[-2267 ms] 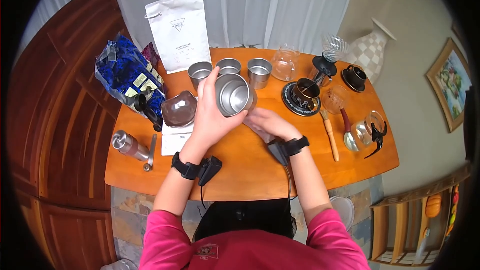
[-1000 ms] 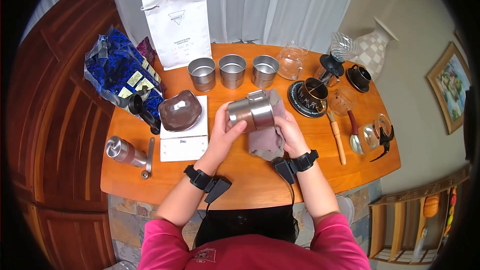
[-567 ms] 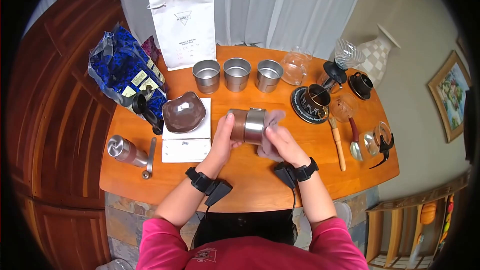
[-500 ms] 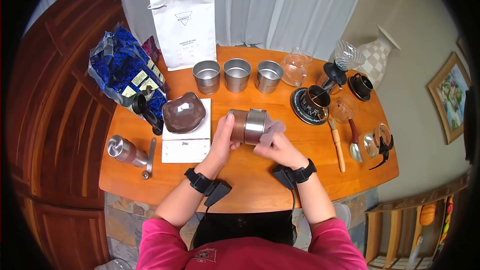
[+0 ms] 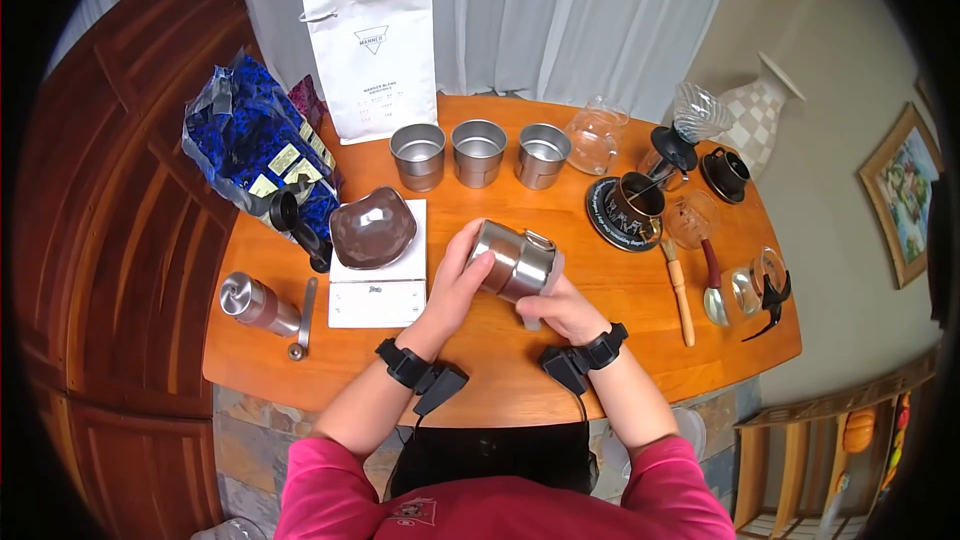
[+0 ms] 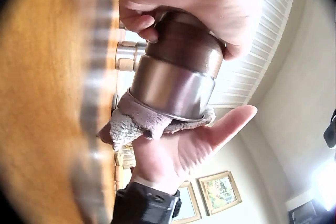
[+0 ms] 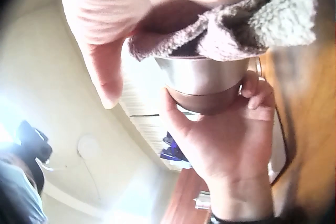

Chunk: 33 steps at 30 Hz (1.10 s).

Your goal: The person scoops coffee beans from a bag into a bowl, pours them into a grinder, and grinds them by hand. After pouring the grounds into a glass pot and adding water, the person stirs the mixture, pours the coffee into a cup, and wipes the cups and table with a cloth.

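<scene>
A steel cup with a brown band is held tilted above the table, its mouth toward the right. The left hand grips the banded end, fingers and thumb round it, as the right wrist view also shows of this hand. At the mouth, the right hand holds a mauve-grey cloth against and into the cup. Its thumb sticks out straight beside the rim; its other fingers are hidden by cloth and cup. Folds of the cloth hang over the rim.
Three steel cups stand behind the hands. A brown dish sits on a white scale at left, near a grinder. At right are a black cup, a brush and glassware.
The cup has turned from facing the camera to lying sideways, and its handle has rotated round. The right hand has brought the cloth to its mouth and shifted about there.
</scene>
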Tool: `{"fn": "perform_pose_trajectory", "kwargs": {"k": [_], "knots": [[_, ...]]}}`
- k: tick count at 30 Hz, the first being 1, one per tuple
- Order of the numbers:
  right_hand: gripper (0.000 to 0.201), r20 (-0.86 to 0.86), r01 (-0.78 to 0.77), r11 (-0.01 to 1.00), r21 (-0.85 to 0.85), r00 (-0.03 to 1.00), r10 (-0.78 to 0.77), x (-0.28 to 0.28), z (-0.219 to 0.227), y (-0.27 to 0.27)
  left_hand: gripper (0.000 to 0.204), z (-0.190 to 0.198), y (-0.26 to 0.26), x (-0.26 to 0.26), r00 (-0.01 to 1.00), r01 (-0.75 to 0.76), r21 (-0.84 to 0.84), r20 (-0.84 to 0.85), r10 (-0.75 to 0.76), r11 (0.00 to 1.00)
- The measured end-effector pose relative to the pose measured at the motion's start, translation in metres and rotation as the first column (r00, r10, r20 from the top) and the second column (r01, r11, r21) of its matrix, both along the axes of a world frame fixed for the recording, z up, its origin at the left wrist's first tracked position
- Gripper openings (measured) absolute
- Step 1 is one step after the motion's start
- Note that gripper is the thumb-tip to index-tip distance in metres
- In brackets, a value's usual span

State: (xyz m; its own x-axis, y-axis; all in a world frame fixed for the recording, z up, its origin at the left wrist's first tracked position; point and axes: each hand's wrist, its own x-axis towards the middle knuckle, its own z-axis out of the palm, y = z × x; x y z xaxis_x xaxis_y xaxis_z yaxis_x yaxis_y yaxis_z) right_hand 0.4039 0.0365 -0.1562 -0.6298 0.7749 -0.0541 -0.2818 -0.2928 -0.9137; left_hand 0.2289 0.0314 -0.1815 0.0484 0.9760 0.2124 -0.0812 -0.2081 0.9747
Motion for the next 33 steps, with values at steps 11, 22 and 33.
{"fn": "perform_pose_trajectory", "kwargs": {"k": [11, 22, 33], "knots": [[0.06, 0.219, -0.122, 0.91, 0.396, 0.975, 0.035, -0.006, 0.012, -0.004, 0.048, 0.001, 0.004, 0.0, 0.992, 0.108, -0.306, 0.094, -0.083, 0.946], [0.053, 0.337, -0.125, 0.819, 0.56, 0.938, -0.087, -0.012, 0.018, -0.009, 0.047, -0.002, 0.005, 0.003, 0.991, 0.094, -0.31, 0.116, -0.06, 0.946], [0.046, -0.096, 0.115, 0.974, -0.197, 0.986, -0.136, -0.004, 0.009, -0.001, 0.048, -0.004, 0.003, 0.008, 0.979, 0.117, -0.288, 0.194, -0.062, 0.95]]}}
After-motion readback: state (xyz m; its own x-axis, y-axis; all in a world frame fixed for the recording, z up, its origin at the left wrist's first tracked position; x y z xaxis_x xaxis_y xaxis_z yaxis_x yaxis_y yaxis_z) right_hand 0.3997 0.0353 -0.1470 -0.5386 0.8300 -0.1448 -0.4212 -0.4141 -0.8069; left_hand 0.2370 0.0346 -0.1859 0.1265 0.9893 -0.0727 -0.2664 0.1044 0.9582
